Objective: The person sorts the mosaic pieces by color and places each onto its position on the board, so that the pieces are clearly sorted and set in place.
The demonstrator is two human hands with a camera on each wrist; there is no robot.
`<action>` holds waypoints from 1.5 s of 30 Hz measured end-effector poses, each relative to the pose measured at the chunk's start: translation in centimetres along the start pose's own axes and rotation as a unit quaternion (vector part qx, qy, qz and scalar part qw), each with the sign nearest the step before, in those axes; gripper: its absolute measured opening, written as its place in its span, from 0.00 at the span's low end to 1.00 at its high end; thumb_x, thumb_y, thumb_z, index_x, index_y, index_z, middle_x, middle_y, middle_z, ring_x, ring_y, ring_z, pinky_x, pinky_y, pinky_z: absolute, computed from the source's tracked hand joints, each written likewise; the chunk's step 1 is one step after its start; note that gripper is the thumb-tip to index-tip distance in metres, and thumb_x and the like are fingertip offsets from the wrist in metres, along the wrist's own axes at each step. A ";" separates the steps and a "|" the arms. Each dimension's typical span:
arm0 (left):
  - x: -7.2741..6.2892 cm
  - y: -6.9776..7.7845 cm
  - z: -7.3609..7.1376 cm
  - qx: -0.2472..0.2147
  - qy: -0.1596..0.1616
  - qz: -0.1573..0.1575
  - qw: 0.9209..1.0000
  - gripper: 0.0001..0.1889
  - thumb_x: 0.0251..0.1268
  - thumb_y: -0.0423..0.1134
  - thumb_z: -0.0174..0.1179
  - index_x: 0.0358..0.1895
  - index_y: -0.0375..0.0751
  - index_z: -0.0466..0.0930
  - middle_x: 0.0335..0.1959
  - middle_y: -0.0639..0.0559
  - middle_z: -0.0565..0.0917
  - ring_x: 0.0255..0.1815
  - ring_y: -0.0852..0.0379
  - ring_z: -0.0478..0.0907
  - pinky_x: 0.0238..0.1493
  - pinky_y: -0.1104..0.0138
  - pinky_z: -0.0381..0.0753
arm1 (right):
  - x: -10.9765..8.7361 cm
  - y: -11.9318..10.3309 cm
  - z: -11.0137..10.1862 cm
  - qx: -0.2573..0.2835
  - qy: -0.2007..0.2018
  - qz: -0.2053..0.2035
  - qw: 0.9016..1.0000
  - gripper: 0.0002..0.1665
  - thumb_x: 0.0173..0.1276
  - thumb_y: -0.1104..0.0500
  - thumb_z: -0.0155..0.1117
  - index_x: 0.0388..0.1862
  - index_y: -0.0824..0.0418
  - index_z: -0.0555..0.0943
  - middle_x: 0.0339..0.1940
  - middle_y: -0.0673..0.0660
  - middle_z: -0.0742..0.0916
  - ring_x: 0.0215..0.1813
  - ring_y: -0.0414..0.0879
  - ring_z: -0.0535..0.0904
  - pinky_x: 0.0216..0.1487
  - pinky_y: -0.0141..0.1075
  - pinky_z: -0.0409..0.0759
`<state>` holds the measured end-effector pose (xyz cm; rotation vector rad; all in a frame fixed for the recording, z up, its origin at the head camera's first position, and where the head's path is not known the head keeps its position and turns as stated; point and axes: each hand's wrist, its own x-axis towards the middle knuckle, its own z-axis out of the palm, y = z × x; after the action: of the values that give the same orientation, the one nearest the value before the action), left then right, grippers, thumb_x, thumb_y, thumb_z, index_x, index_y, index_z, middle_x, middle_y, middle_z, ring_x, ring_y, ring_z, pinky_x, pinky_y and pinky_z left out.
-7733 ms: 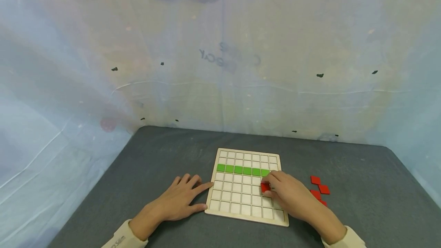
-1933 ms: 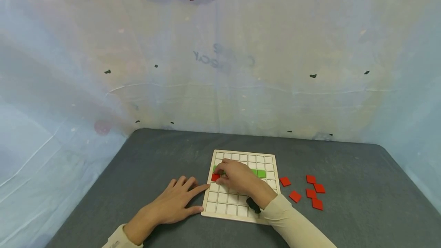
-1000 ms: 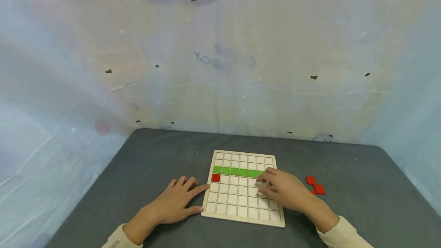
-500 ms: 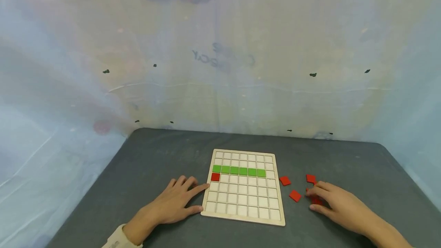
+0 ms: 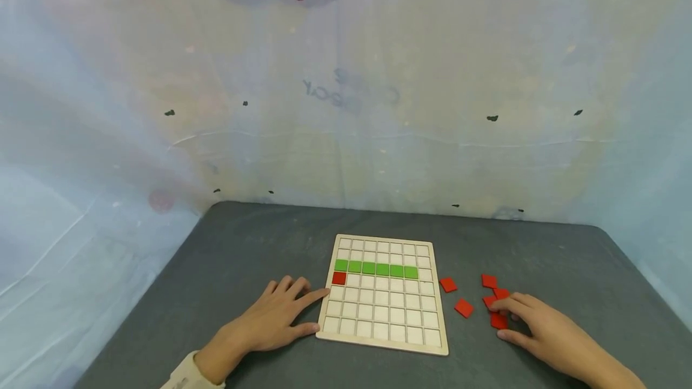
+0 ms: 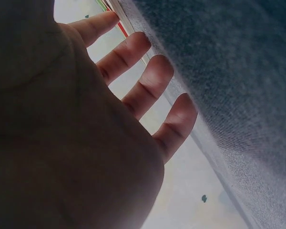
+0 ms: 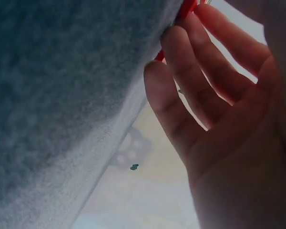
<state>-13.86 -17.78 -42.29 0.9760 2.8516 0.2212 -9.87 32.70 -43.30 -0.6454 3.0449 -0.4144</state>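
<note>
A pale wooden grid board (image 5: 381, 315) lies on the dark table. A row of green square tiles (image 5: 369, 268) crosses it, with one red tile (image 5: 339, 278) under the leftmost green one. My left hand (image 5: 273, 320) rests at the board's left edge, fingers spread, index fingertip and thumb right at the rim. To the right of the board, my right hand (image 5: 551, 332) reaches over a cluster of red tiles (image 5: 498, 320), index fingertip on them and thumb just beside. In the right wrist view its fingers (image 7: 181, 62) are extended, with red showing past the fingertips.
Two loose red tiles, one close to the board's right edge (image 5: 448, 284) and one nearer me (image 5: 464, 308), lie between board and cluster. The grey table (image 5: 259, 239) ends at a pale printed curtain (image 5: 378, 161) behind and at the sides.
My right hand set a red tile under the green row's left end, let go, and moved right to the red cluster. Lately it shifted slightly right and nearer. My left hand has stayed by the board.
</note>
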 end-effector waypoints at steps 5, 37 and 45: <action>0.2 0.0 -0.1 0.007 0.007 0.006 1.000 0.32 0.70 0.70 0.45 0.76 0.71 0.59 0.55 0.61 0.70 0.46 0.61 0.58 0.45 0.60 0.55 | -0.2 0.3 0.2 0.004 0.015 -0.013 1.000 0.19 0.63 0.35 0.67 0.48 0.39 0.80 0.38 0.34 0.76 0.36 0.25 0.68 0.33 0.31 0.73; 0.0 0.0 0.1 0.002 0.016 0.011 1.000 0.33 0.69 0.69 0.48 0.75 0.71 0.61 0.54 0.62 0.70 0.44 0.62 0.57 0.44 0.61 0.55 | -0.3 0.4 1.0 0.010 0.051 -0.055 0.997 0.17 0.63 0.44 0.70 0.50 0.41 0.81 0.42 0.34 0.77 0.38 0.25 0.69 0.34 0.31 0.75; -0.1 0.1 -0.1 -0.009 -0.005 -0.006 1.000 0.33 0.69 0.72 0.45 0.75 0.74 0.58 0.55 0.63 0.69 0.46 0.61 0.57 0.44 0.60 0.54 | -0.1 0.3 1.1 0.015 0.092 -0.086 0.992 0.19 0.61 0.53 0.74 0.51 0.44 0.80 0.41 0.35 0.76 0.37 0.24 0.67 0.32 0.29 0.73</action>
<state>-13.79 -17.79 -42.14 0.9528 2.8405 0.2380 -9.81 32.75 -44.47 -0.9229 3.1576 -0.5500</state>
